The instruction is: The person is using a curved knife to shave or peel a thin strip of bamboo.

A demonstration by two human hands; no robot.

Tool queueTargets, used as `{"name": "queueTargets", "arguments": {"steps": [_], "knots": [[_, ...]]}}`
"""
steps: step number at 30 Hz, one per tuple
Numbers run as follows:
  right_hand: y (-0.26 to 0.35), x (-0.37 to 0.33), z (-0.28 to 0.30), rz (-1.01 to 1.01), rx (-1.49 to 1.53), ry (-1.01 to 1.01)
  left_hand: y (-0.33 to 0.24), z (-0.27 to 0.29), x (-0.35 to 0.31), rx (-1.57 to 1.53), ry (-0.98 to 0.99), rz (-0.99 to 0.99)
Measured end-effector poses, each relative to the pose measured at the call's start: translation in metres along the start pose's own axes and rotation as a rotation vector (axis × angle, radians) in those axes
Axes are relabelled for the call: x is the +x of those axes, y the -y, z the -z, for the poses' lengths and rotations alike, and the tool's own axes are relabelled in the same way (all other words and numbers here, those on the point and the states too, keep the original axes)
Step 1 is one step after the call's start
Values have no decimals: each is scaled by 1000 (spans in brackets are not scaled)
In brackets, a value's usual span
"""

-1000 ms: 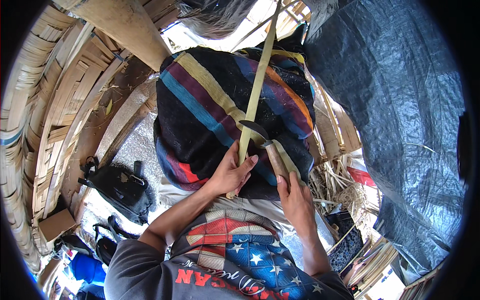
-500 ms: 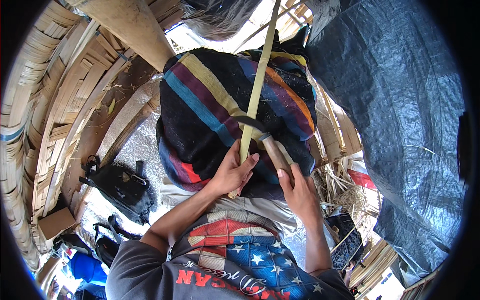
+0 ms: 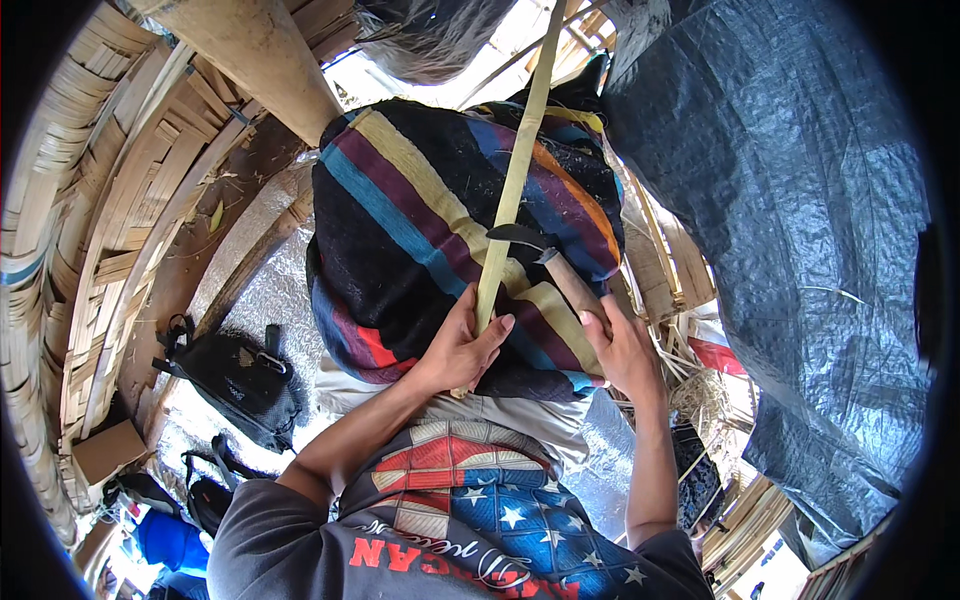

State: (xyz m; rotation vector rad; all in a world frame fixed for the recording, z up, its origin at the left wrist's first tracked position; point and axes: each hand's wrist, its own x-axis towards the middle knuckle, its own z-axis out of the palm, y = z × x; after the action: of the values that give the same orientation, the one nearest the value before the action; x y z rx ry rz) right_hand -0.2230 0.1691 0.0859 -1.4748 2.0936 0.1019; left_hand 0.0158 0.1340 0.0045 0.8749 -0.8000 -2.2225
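My left hand [image 3: 462, 345] is closed around the lower part of a long, pale bamboo strip [image 3: 515, 185], which slants up and away past the top edge. In my right hand [image 3: 628, 350] is the wooden handle of a sickle-like curved knife [image 3: 570, 283]. Its dark blade points left, with the tip at or just over the strip's right edge; whether they touch I cannot tell. Beneath both lies a dark cloth [image 3: 385, 215] with coloured stripes, bunched over my lap.
A woven bamboo wall [image 3: 60, 200] curves along the left, with a thick bamboo pole [image 3: 250, 50] at the top. On the left floor lie a black bag [image 3: 240, 385] and a cardboard box [image 3: 108, 452]. A grey-blue tarp [image 3: 800, 200] hangs at the right, near loose shavings [image 3: 703, 398].
My right hand and the curved knife have moved to the right, so less of the blade crosses the strip. My left hand keeps its hold on the strip.
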Motion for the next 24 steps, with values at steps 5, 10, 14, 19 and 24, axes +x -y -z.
{"name": "queueTargets", "arguments": {"steps": [5, 10, 14, 19, 24], "knots": [[5, -2, -5, 49, -31, -40, 2, 2, 4, -12, -12, -4], [3, -9, 12, 115, 21, 112, -4, -5, 0, -11, -1, -18], [-12, 12, 16, 104, 57, 165, 0, -4, 3, -26, 30, -52], [-12, 22, 6, 70, 26, -23, 10, 2, 5, 25, -5, -6], [-7, 13, 6, 264, 80, 50, 6, -1, 4, 41, -12, -25]]}}
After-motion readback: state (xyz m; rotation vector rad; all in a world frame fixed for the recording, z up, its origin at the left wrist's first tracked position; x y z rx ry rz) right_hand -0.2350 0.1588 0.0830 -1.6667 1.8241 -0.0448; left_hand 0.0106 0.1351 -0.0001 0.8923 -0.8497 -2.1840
